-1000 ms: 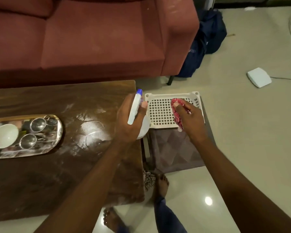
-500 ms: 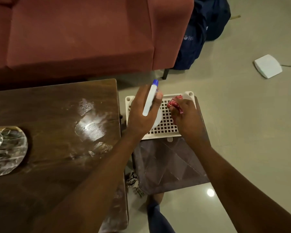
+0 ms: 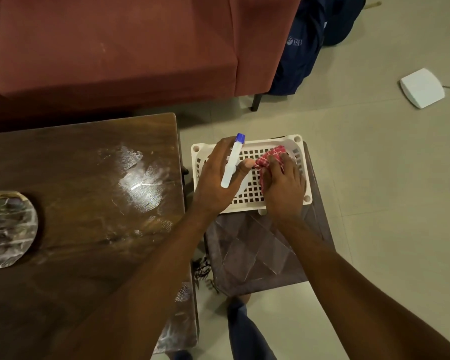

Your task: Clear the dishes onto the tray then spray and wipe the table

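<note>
The spray bottle (image 3: 233,162), white with a blue tip pointing to 12 o'clock, sits in the left grip (image 3: 216,183), whose fingers curl round it over the 9 o'clock side of a white slotted basket (image 3: 300,145). At the bottle's 3 o'clock, the right grip (image 3: 283,185) clenches a red patterned cloth (image 3: 269,158) inside the basket. The basket rests on a brown stool (image 3: 252,250). The table (image 3: 76,216) lies at 9 o'clock, streaked with wet smears (image 3: 140,183), with the metal tray (image 3: 11,237) at its far 9 o'clock edge. A red sofa (image 3: 115,48) stands at 12 o'clock.
</note>
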